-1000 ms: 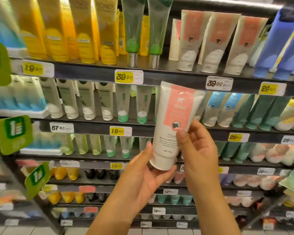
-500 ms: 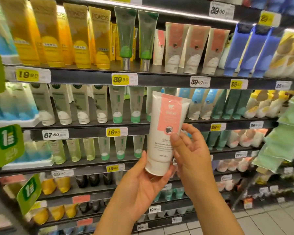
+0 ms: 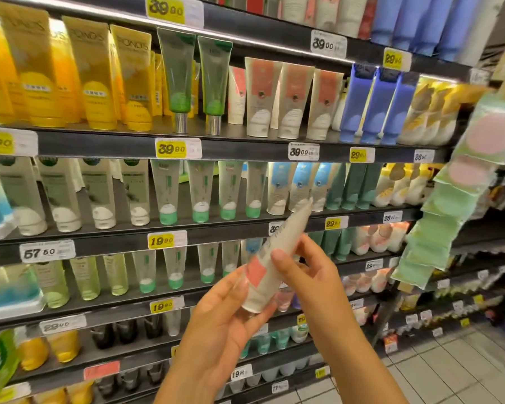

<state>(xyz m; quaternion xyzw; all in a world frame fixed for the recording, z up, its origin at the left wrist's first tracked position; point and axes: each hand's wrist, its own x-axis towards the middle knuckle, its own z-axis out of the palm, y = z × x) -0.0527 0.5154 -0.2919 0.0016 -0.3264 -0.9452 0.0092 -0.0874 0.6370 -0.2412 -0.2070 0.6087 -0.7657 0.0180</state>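
Tipped over since a moment ago, the white tube point(image 3: 287, 231) now leans with its crimped end up and to the right, where before it stood nearly upright with its pink label facing out; that label has swung round to the left side.

From the head camera, the tube is off the shelves, held in the air in front of the front edge of the shelf point(image 3: 231, 231) that carries the green-capped tubes point(image 3: 199, 196). Its cap end points down and to the left. The left hand point(image 3: 222, 310) grips that cap end, thumb on one side and curled fingers below. The right hand point(image 3: 312, 275) pinches the tube's middle, thumb pressed on the near face and fingers wrapped behind.

Two shelves up, matching pink-labelled tubes point(image 3: 263, 97) stand cap-down in a row, just right of two dark green tubes point(image 3: 175, 80). A white price tag point(image 3: 303, 151) sits on that shelf's front edge below them. A strip of green packets point(image 3: 449, 214) hangs at the shelving's right end.
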